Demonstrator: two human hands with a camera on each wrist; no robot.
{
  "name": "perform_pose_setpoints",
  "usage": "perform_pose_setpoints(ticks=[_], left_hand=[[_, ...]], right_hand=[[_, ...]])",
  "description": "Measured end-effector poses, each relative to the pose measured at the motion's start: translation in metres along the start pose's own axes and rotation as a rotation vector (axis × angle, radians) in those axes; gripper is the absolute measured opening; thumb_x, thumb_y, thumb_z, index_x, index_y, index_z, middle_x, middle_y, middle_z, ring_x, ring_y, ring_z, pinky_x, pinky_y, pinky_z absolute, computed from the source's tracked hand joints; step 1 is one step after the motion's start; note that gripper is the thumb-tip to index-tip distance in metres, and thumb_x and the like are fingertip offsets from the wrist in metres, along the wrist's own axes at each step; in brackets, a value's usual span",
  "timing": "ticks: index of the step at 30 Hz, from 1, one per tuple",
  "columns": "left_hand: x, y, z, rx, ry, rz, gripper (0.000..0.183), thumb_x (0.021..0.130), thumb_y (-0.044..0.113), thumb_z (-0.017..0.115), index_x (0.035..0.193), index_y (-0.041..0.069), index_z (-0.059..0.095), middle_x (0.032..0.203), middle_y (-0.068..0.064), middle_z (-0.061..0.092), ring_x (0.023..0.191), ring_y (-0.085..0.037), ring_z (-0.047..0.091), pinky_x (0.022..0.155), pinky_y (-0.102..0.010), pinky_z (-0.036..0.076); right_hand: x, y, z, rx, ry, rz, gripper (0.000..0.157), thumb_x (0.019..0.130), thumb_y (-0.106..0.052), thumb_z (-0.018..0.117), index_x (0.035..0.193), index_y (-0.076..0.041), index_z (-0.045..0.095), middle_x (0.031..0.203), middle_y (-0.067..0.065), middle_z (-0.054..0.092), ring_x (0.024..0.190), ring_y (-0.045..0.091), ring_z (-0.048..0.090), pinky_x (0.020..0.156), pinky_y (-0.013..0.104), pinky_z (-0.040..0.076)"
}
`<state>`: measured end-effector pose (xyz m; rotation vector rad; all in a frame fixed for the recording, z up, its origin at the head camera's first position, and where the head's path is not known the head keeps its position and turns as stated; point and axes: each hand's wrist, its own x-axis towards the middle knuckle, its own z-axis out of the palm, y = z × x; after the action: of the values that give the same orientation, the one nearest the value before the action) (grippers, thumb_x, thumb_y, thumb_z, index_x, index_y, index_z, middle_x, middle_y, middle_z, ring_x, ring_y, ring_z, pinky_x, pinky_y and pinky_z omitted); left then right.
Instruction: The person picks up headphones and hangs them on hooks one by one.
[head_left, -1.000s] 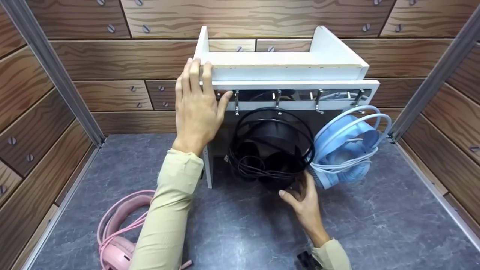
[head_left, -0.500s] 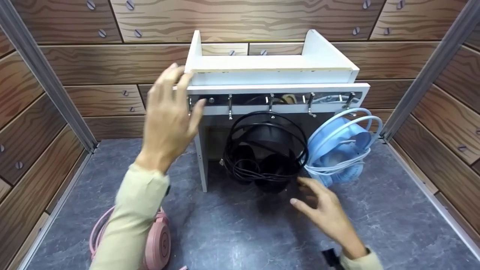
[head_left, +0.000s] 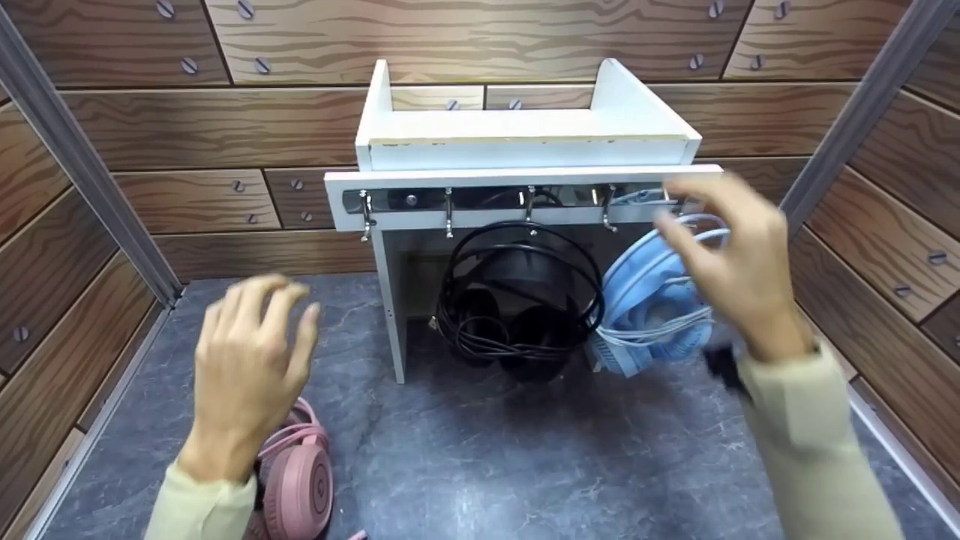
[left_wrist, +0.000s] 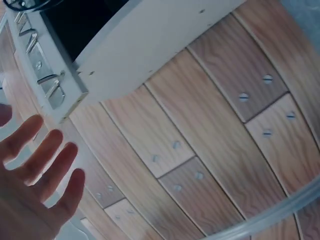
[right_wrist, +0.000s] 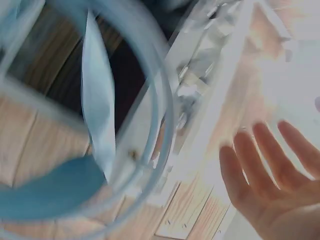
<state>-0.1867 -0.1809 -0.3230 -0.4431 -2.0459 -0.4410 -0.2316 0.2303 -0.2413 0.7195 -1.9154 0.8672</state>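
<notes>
Two headphones hang from the hooks of a white shelf in the head view: a black pair near the middle and a light blue pair at the right end. My right hand, blurred by motion, is raised at the shelf's right end and overlaps part of the blue headphones and rail. In the right wrist view its fingers are spread with nothing in them. My left hand hovers, fingers loosely bent and holding nothing, above the pink headphones, which lie on the grey floor and are partly hidden by my arm.
Several metal hooks line the front rail; the leftmost hook holds nothing. The shelf's left side panel stands on the grey surface. Wood-patterned walls with metal corner posts surround the space.
My left hand has left the shelf's left end and moved down and left. My right hand has come away from below the black headphones and risen to the right. The camera view shifted slightly.
</notes>
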Motion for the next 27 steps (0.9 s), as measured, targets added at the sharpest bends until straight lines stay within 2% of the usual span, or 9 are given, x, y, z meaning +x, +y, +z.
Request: perform_pose_setpoints(ticks=[3, 5, 7, 9, 12, 15, 18, 21, 27], left_hand=[[-0.02, -0.003, 0.0, 0.004, -0.057, -0.026, 0.025, 0.096, 0.02, 0.059, 0.101, -0.002, 0.069, 0.106, -0.021, 0.065, 0.099, -0.042, 0.061, 0.085, -0.058, 0.048], [-0.031, -0.004, 0.0, 0.007, -0.08, -0.044, 0.027, 0.096, 0.022, 0.057, 0.101, -0.001, 0.069, 0.106, -0.02, 0.065, 0.099, -0.042, 0.061, 0.085, -0.058, 0.047], [-0.042, -0.007, 0.0, 0.006, -0.077, -0.062, 0.027, 0.096, 0.023, 0.057, 0.101, -0.001, 0.07, 0.105, -0.019, 0.065, 0.098, -0.041, 0.061, 0.084, -0.058, 0.047], [-0.053, -0.01, 0.0, 0.009, -0.069, -0.077, 0.028, 0.096, 0.023, 0.057, 0.101, 0.0, 0.07, 0.104, -0.018, 0.066, 0.098, -0.041, 0.062, 0.083, -0.059, 0.047], [-0.068, -0.015, -0.002, 0.02, -0.066, -0.095, 0.03, 0.095, 0.024, 0.056, 0.1, -0.001, 0.07, 0.103, -0.018, 0.066, 0.096, -0.041, 0.062, 0.081, -0.059, 0.047], [-0.081, -0.018, -0.005, 0.028, -0.095, -0.121, 0.029, 0.094, 0.023, 0.056, 0.1, -0.002, 0.07, 0.102, -0.019, 0.065, 0.096, -0.042, 0.062, 0.081, -0.059, 0.047], [-0.091, -0.017, -0.005, 0.025, -0.114, -0.16, 0.026, 0.091, 0.019, 0.06, 0.101, -0.003, 0.07, 0.103, -0.019, 0.065, 0.097, -0.042, 0.061, 0.08, -0.059, 0.046], [-0.1, -0.014, -0.004, 0.024, -0.132, -0.213, 0.024, 0.09, 0.017, 0.063, 0.103, -0.002, 0.07, 0.105, -0.019, 0.064, 0.099, -0.043, 0.06, 0.08, -0.06, 0.045], [-0.115, -0.011, -0.001, 0.037, -0.161, -0.273, 0.029, 0.088, 0.019, 0.066, 0.109, -0.001, 0.069, 0.11, -0.021, 0.062, 0.102, -0.044, 0.058, 0.086, -0.061, 0.043]], right_hand=[[0.026, 0.013, 0.003, -0.132, -0.002, 0.036, 0.023, 0.084, 0.002, 0.076, 0.105, 0.01, 0.071, 0.112, 0.024, 0.069, 0.105, 0.034, 0.062, 0.098, 0.031, 0.045], [0.038, 0.021, 0.004, -0.189, -0.038, 0.069, 0.027, 0.088, -0.003, 0.074, 0.109, 0.012, 0.069, 0.12, 0.027, 0.065, 0.115, 0.041, 0.056, 0.103, 0.041, 0.042], [0.048, 0.027, 0.006, -0.237, -0.105, 0.139, 0.035, 0.092, -0.011, 0.071, 0.118, 0.012, 0.065, 0.132, 0.028, 0.058, 0.126, 0.042, 0.049, 0.11, 0.049, 0.036], [0.058, 0.034, 0.009, -0.279, -0.202, 0.219, 0.047, 0.097, -0.021, 0.066, 0.13, 0.012, 0.058, 0.144, 0.029, 0.048, 0.135, 0.043, 0.041, 0.115, 0.054, 0.029], [0.073, 0.041, 0.015, -0.309, -0.384, 0.376, 0.065, 0.105, -0.038, 0.05, 0.148, 0.009, 0.039, 0.16, 0.029, 0.025, 0.148, 0.043, 0.022, 0.12, 0.058, 0.013], [0.085, 0.048, 0.018, -0.332, -0.52, 0.462, 0.072, 0.108, -0.046, 0.034, 0.156, 0.007, 0.024, 0.164, 0.028, 0.012, 0.152, 0.043, 0.01, 0.12, 0.058, 0.004], [0.095, 0.053, 0.017, -0.383, -0.606, 0.475, 0.076, 0.107, -0.05, 0.025, 0.157, 0.007, 0.018, 0.164, 0.028, 0.009, 0.152, 0.042, 0.007, 0.121, 0.055, 0.002], [0.099, 0.055, 0.018, -0.45, -0.652, 0.45, 0.078, 0.107, -0.051, 0.021, 0.156, 0.009, 0.019, 0.163, 0.029, 0.013, 0.152, 0.042, 0.01, 0.122, 0.055, 0.005], [0.095, 0.058, 0.026, -0.534, -0.653, 0.398, 0.076, 0.107, -0.047, 0.016, 0.152, 0.013, 0.027, 0.159, 0.032, 0.024, 0.15, 0.046, 0.018, 0.121, 0.054, 0.012]])
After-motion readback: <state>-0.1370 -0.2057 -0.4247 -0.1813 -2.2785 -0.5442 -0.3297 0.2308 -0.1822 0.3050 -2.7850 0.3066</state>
